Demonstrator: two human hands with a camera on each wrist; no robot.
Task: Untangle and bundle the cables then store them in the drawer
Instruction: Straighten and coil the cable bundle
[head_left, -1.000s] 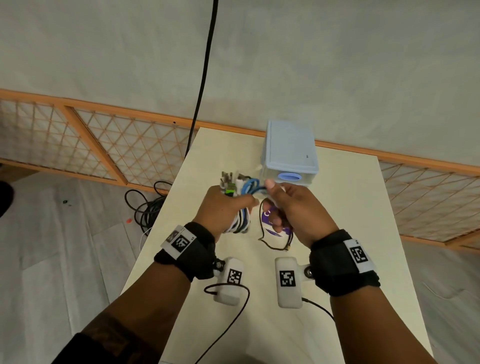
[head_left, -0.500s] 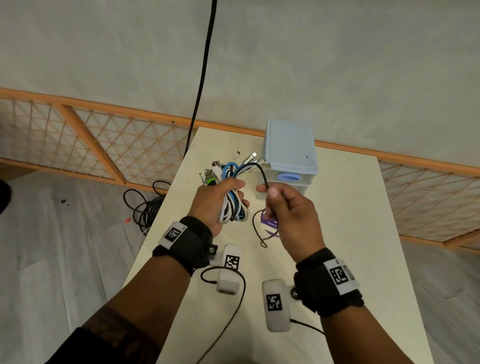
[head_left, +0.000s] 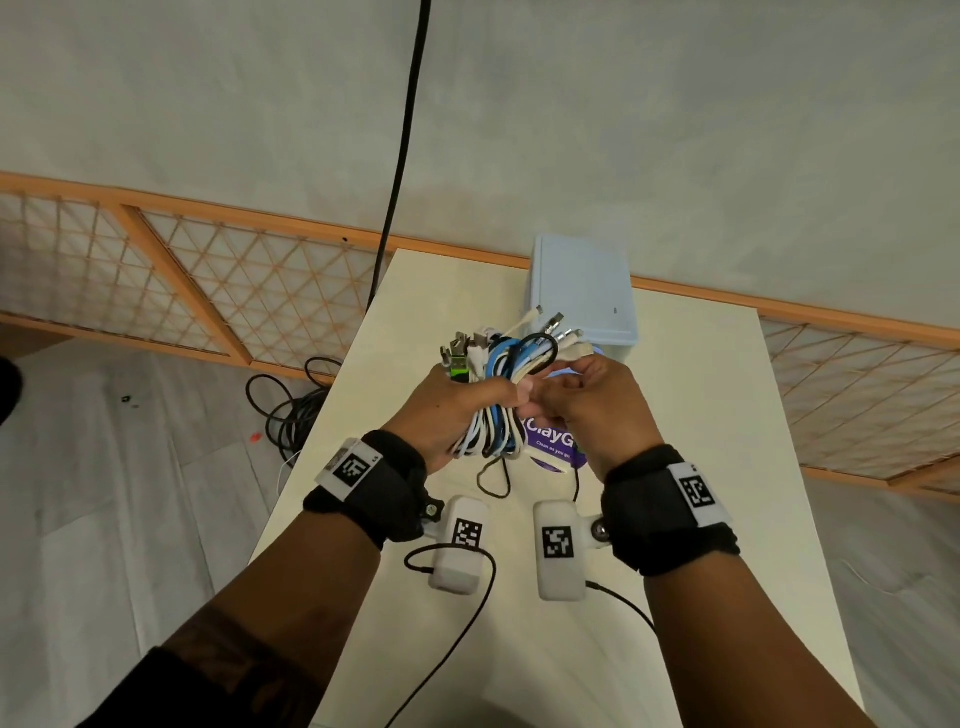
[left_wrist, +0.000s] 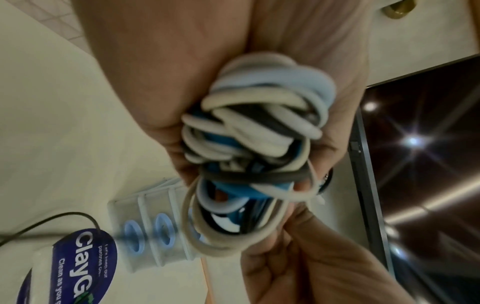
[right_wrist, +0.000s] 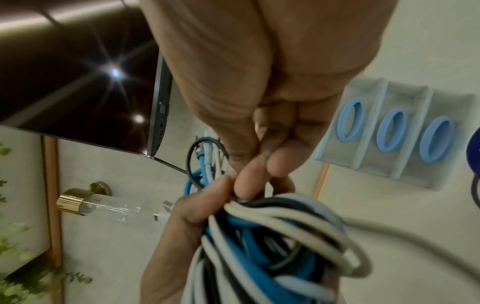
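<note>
A bundle of white, blue and black cables (head_left: 493, 415) is held above the cream table (head_left: 701, 467), plug ends fanned upward. My left hand (head_left: 483, 400) grips the bundle round its middle. My right hand (head_left: 566, 400) is pressed against it from the right and pinches a thin black cable (head_left: 535, 353) looped over the top of the bundle. In the left wrist view the coils (left_wrist: 259, 127) fill my palm. In the right wrist view my fingers (right_wrist: 259, 174) pinch at the bundle (right_wrist: 272, 236). The pale blue drawer unit (head_left: 582, 291) stands behind, its three drawers (right_wrist: 394, 133) closed.
A purple ClayGo pack (head_left: 553, 441) lies on the table under my hands, with a thin black wire (head_left: 493, 478) trailing beside it. Coiled black cables (head_left: 291, 410) lie on the floor to the left. A thick black cable (head_left: 405, 130) hangs down the wall.
My right hand, which held the black cable out below the bundle, has come back up against my left hand with the cable looped over the bundle. The bundle sits slightly higher.
</note>
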